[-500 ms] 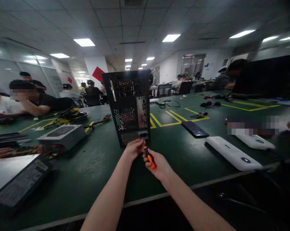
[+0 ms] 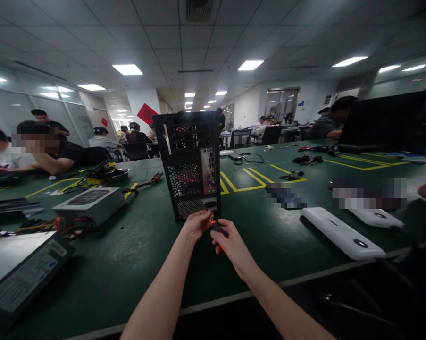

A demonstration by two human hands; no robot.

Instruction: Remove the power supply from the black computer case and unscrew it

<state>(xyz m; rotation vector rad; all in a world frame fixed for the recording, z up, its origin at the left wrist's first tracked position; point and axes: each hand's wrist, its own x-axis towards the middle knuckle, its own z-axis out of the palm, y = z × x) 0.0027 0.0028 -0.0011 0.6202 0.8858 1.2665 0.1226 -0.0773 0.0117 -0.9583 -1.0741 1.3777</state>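
Note:
A black computer case [image 2: 191,156] stands upright on the green table [image 2: 138,264], its back panel with ports and mesh turned toward me. At the lower right of that panel, my left hand [image 2: 197,224] is closed in a pinch by the power supply area; what its fingertips hold is too small to make out. Just right of it, my right hand [image 2: 230,241] grips a screwdriver [image 2: 215,226] with a black and orange handle. The screwdriver's tip is hidden near the left fingertips.
On the left lie a grey power supply [image 2: 88,205] and a larger metal box with a label [image 2: 25,274]. To the right are a white device [image 2: 342,233], a pixelated phone-like slab [image 2: 285,196] and a black monitor [image 2: 386,120]. Several people sit around the room.
My right hand has turned around the screwdriver, covering more of its handle. The left hand stays at the case's lower edge. The whole view has shifted slightly downward in the picture.

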